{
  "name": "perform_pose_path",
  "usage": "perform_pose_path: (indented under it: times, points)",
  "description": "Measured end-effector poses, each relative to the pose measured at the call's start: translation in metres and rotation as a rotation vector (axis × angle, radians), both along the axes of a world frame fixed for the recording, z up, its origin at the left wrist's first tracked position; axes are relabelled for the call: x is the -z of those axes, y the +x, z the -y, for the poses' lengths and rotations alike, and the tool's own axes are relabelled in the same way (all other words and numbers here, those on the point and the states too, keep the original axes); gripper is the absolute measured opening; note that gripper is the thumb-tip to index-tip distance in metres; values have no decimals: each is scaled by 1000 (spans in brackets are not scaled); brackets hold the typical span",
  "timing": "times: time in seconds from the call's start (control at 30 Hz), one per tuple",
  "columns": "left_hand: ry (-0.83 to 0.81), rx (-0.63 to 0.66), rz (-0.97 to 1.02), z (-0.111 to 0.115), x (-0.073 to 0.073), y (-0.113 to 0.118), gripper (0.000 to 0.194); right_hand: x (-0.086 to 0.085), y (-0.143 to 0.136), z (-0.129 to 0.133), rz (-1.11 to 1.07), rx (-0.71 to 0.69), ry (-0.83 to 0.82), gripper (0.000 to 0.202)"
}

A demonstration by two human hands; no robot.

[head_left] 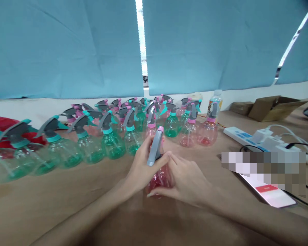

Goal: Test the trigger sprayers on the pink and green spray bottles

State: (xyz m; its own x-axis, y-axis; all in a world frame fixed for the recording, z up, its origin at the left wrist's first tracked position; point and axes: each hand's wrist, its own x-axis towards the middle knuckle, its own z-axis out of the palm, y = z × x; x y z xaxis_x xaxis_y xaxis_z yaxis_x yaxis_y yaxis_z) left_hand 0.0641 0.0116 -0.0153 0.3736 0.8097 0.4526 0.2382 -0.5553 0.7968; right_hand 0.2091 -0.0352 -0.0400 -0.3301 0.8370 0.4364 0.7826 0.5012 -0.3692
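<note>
A pink see-through spray bottle (159, 182) with a grey and pink trigger head stands in front of me, between my two hands. My left hand (143, 160) is closed around its neck, just under the trigger head. Lower down, my right hand (186, 176) grips the round body, its thumb across the front. Fingers on the bottle's far side are partly hidden. Just behind stand more pink spray bottles (188, 135), and a green spray bottle (113, 145) is in the row to the left.
Several more green spray bottles (66, 153) line the table's left side, near a red cloth (2, 123). At right lie a phone (269, 191), a power strip (242, 136) with plugs and cables, and an open cardboard box (268, 107). A drink bottle (215, 102) stands behind.
</note>
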Motion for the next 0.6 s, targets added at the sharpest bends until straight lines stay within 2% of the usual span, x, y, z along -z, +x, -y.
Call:
perform_pose_path:
  times: [0.13, 0.27, 0.33, 0.47, 0.6]
  points:
    - [20, -20, 1, 4, 1, -18, 26, 6, -14, 0, 3, -58, 28, 88]
    - [45, -65, 20, 5, 1, -30, 22, 8, -21, -5, -40, -156, -70, 85]
    - [43, -56, 25, 3, 1, -34, 20, 11, -20, -8, -69, -244, -118, 84]
    - [56, -31, 18, -1, 0, -36, 21, 30, -3, -16, -51, -361, -147, 102]
    - [90, -60, -22, -2, -4, -36, 22, 54, 24, -24, 87, -250, -215, 97]
